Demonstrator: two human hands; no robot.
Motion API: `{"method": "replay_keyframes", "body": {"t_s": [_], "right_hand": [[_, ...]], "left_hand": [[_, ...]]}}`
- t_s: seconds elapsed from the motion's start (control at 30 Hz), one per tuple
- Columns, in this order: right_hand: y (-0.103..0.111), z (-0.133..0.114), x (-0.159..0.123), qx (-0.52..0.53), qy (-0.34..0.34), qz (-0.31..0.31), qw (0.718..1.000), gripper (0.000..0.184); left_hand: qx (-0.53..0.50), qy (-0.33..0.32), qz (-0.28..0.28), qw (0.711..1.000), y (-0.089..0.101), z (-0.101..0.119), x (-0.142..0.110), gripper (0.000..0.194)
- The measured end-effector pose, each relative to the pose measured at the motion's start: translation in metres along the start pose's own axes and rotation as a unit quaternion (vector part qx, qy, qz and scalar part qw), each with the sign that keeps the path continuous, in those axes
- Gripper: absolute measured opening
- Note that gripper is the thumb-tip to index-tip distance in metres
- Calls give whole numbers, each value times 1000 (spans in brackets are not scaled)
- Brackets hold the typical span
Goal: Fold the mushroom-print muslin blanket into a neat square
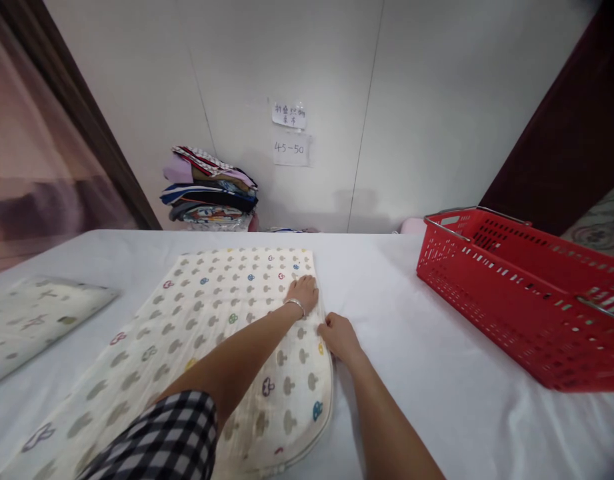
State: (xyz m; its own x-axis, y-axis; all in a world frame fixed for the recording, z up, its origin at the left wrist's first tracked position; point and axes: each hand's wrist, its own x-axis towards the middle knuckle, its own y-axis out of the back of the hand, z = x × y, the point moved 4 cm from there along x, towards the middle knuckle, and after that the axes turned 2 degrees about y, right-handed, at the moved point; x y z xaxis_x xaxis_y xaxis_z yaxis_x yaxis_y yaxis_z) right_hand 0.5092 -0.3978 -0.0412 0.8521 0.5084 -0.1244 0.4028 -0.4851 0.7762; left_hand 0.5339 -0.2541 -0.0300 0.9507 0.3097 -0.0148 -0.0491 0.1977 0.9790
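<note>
A cream cloth (207,327) printed with mushrooms lies spread on the white-covered table, its right edge running away from me and rounding off at the near corner. On that cloth, close to its far right part, my left hand (303,293) rests flat with a bracelet at the wrist. Just nearer and to the right, my right hand (339,335) pinches the right edge of the cloth between thumb and curled fingers. The near left part of the cloth runs under my left sleeve and out of view.
Another folded cream cloth (47,313) lies at the left. A red perforated basket (507,313) with metal handles stands at the right. Behind the table's far edge rises a stack of folded clothes (214,193). Paper signs (289,148) hang on the wall; a curtain (51,153) hangs left.
</note>
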Motion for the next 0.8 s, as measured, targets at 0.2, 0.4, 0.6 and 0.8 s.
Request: {"method": "replay_keyframes", "body": {"t_s": [0.2,0.4,0.6,0.8], "right_hand": [[-1,-1,-1,-5,13,4,1000,12],[-2,-3,-4,-21,18,1,1000,12],[-3,-5,-4,-63,19,-2,998,16],[-1,-3,-8,-81,16,-14,996,24]], "left_hand": [[14,5,-7,1000,-7,-8,3,49],[47,38,-41,997,-9,-29,5,58],[51,39,-39,997,-16,-34,4,62],[35,32,-16,999,-20,-35,3,71]]}}
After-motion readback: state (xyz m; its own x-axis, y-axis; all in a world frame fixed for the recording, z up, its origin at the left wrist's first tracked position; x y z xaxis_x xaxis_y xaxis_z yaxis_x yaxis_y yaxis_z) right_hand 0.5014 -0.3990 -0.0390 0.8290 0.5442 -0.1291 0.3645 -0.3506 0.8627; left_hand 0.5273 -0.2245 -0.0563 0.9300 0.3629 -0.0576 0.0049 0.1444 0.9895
